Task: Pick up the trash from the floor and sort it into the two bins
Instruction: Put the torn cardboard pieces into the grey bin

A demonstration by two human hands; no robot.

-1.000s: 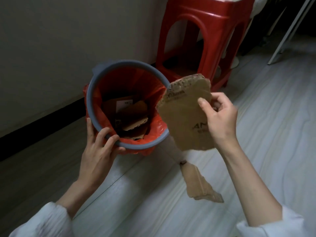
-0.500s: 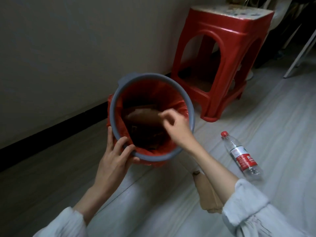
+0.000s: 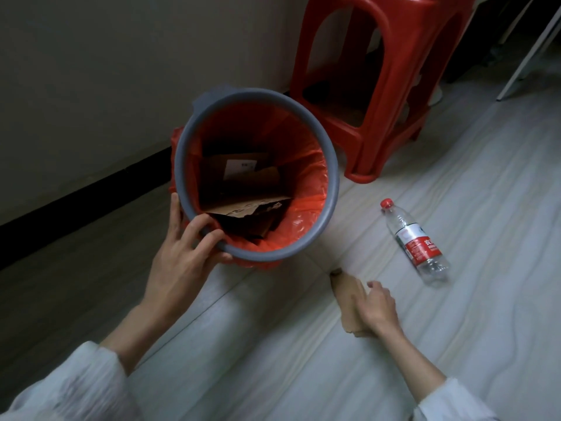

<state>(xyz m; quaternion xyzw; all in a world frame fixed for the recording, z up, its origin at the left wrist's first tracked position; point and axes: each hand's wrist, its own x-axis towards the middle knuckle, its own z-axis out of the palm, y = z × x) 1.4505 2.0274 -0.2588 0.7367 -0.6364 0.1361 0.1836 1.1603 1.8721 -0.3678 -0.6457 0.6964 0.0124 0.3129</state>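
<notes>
One torn brown cardboard scrap [image 3: 347, 294], creased.

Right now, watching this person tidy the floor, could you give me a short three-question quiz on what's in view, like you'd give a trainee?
1. True or false: the left hand grips the rim of the grey bin.
2. What already lies inside the bin's red liner?
A. plastic bottles
B. cardboard pieces
C. nothing
3. Fill in: the right hand is on a cardboard scrap lying on the ____.

Key
1. True; its fingers curl over the rim.
2. B; cardboard pieces are stacked inside, while the plastic bottle lies on the floor beside the red stool.
3. Floor.
</notes>
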